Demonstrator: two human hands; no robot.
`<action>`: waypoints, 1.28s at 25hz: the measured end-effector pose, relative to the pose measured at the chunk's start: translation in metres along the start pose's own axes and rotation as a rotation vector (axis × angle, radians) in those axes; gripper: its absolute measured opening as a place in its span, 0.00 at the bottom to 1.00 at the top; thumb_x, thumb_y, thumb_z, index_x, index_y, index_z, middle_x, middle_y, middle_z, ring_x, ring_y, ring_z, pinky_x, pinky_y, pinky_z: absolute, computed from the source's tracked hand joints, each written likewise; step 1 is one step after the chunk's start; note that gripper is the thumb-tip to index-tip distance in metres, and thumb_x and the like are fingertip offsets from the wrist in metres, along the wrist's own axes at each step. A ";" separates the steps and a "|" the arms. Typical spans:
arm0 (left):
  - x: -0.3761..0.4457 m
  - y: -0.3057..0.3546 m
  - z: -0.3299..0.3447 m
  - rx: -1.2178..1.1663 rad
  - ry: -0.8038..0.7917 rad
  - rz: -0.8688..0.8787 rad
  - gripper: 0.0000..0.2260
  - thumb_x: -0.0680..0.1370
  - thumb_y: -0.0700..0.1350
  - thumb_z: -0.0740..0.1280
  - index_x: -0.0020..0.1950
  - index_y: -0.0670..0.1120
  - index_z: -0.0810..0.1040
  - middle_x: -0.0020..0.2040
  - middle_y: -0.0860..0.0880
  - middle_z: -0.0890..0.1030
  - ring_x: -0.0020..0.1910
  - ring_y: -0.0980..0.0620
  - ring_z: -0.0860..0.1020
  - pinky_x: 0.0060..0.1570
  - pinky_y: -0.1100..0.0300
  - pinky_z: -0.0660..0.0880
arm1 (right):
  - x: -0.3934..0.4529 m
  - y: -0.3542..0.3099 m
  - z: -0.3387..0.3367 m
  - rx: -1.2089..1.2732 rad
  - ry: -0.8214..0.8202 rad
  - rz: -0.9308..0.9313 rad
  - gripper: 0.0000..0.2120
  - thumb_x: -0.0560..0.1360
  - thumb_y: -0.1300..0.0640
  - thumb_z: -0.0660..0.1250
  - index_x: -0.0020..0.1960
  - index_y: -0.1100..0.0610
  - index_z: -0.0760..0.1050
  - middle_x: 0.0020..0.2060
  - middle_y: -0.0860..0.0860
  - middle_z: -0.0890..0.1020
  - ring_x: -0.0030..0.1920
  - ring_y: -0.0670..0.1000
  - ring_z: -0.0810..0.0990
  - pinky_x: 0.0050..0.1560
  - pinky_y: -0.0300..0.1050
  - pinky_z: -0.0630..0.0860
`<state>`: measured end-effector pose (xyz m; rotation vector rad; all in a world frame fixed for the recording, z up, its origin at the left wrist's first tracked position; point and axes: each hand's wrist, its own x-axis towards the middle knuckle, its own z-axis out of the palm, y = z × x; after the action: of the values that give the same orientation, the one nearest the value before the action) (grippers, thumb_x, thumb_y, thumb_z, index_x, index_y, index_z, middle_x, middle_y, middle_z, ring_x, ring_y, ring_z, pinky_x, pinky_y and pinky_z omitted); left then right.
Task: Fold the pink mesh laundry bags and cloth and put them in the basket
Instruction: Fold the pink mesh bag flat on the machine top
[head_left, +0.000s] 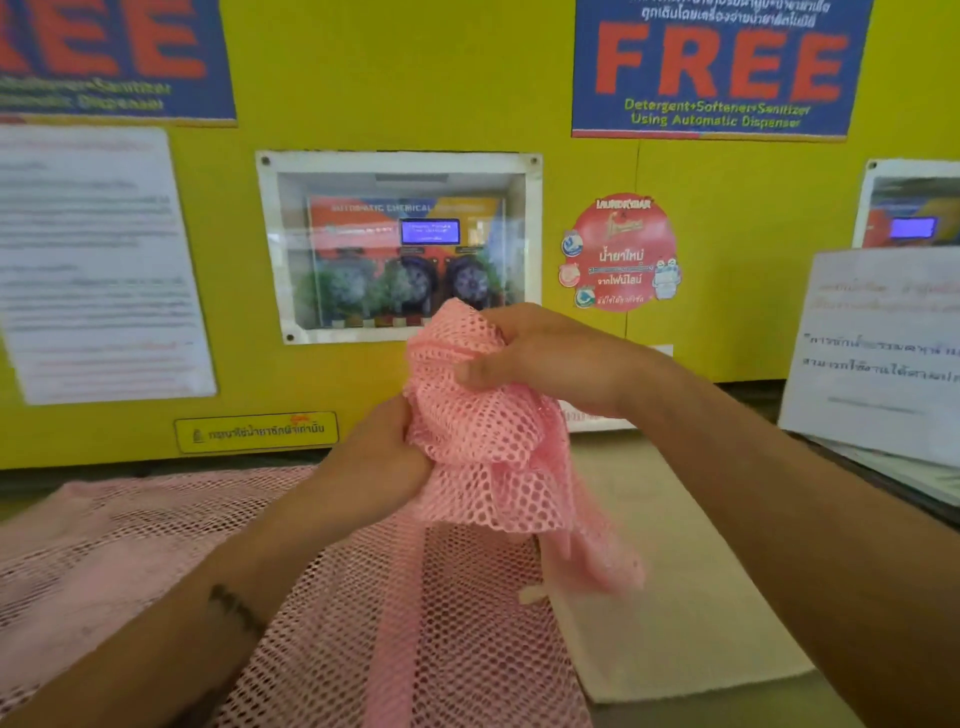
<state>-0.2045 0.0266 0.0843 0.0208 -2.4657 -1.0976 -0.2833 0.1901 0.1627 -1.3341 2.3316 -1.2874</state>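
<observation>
Folding is looking barely begun: the left hand (384, 457) and right hand (540, 353) are both clutching a bunched pink mesh bag (488, 441) in the air above the counter (675, 571). More pink mesh (208, 561) is lying spread and unfolded beneath. No basket is showing. A propped notice (878, 353) is crowding the counter's right edge.

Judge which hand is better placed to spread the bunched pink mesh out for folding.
Probably the right hand: it pinches the top of the bunched mesh bag with its thumb in clear view, free to lift and shake it. The left hand grips lower, partly hidden behind the mesh.
</observation>
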 end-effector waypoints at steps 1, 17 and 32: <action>-0.003 -0.004 -0.016 0.026 0.148 -0.018 0.10 0.78 0.45 0.62 0.57 0.55 0.77 0.51 0.58 0.80 0.50 0.57 0.77 0.45 0.59 0.71 | 0.007 -0.001 0.004 -0.047 0.043 -0.004 0.16 0.73 0.56 0.72 0.57 0.63 0.78 0.52 0.60 0.84 0.51 0.58 0.85 0.57 0.61 0.79; -0.103 -0.094 -0.204 0.826 -0.046 -0.540 0.27 0.67 0.48 0.72 0.66 0.54 0.72 0.58 0.51 0.77 0.51 0.49 0.77 0.50 0.56 0.73 | 0.059 -0.009 0.055 -0.303 -0.206 -0.168 0.07 0.77 0.55 0.68 0.49 0.55 0.83 0.45 0.53 0.85 0.47 0.54 0.83 0.48 0.51 0.77; -0.096 -0.117 -0.130 0.927 -0.127 -0.159 0.03 0.73 0.45 0.62 0.43 0.52 0.74 0.45 0.54 0.77 0.48 0.50 0.77 0.52 0.52 0.72 | 0.042 0.029 0.099 -0.664 -0.213 -0.138 0.08 0.76 0.57 0.66 0.54 0.47 0.78 0.54 0.45 0.80 0.58 0.52 0.77 0.55 0.51 0.74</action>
<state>-0.0853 -0.1268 0.0407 0.4369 -2.8931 0.0809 -0.2752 0.1054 0.0906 -1.7229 2.6441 -0.3470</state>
